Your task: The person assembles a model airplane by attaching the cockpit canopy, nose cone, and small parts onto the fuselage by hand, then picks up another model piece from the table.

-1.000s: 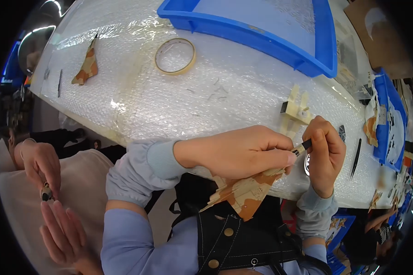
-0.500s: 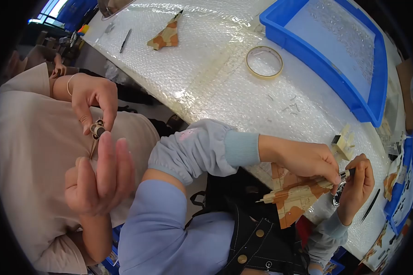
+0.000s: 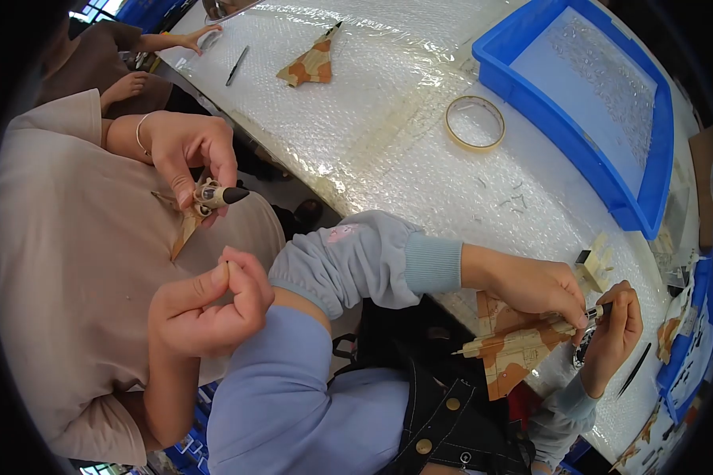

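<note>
1. L hand (image 3: 535, 286) clamped on model jet (image 3: 523, 352), fwd body; R hand (image 3: 619, 328) closed round its dark nose (image 3: 605, 309).
2. Jet's on near side of tape roll (image 3: 459, 140), partly past edge of table (image 3: 404, 174): if L grip slips, could drop.
3. Nose prob. weakest; sideways twist by R hand could crack it.
4. Cream block (image 3: 594, 273), nearer & right of tape roll, sits just beside R hand: sudden jerk might topple it.
</note>
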`<state>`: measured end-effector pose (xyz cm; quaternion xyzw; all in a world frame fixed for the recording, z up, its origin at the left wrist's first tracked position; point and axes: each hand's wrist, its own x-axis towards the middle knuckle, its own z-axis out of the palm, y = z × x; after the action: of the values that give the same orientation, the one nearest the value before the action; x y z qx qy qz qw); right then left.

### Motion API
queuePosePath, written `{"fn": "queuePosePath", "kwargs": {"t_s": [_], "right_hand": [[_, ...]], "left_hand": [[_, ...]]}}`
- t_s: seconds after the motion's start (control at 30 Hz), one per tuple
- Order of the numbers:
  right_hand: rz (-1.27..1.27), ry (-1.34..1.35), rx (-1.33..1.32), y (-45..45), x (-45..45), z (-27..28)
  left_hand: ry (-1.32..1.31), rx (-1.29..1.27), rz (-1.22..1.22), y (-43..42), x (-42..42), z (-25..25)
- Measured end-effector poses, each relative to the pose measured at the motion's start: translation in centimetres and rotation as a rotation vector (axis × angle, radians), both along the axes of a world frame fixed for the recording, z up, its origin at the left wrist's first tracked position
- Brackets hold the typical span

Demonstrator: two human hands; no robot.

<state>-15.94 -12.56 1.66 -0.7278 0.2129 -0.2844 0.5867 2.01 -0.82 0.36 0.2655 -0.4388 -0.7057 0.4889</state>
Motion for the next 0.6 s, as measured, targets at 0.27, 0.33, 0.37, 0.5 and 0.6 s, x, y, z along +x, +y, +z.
{"fn": "queuePosePath", "kwargs": {"t_s": [0.27, 0.33, 0.37, 0.5, 0.6], "right_hand": [[-0.039, 0.012, -0.084, 0.1, 0.7, 0.0], [-0.065, 0.046, -0.105, 0.1, 0.5, 0.4], [-0.048, 0.038, -0.116, 0.1, 0.6, 0.7], [-0.232, -0.162, -0.041, -2.2, -2.0, 1.8], [-0.431, -0.188, -0.087, -3.3, -5.3, 2.0]], "left_hand": [[-0.075, 0.004, 0.024, 0.1, 0.4, 0.3], [-0.112, 0.003, 0.025, 0.0, 0.4, 0.4], [-0.128, 0.002, 0.021, 0.0, 0.4, 0.4], [-0.256, 0.044, 0.023, -0.1, 0.3, 0.9], [-0.184, 0.163, 0.038, 0.1, 0.0, 2.1]]}}
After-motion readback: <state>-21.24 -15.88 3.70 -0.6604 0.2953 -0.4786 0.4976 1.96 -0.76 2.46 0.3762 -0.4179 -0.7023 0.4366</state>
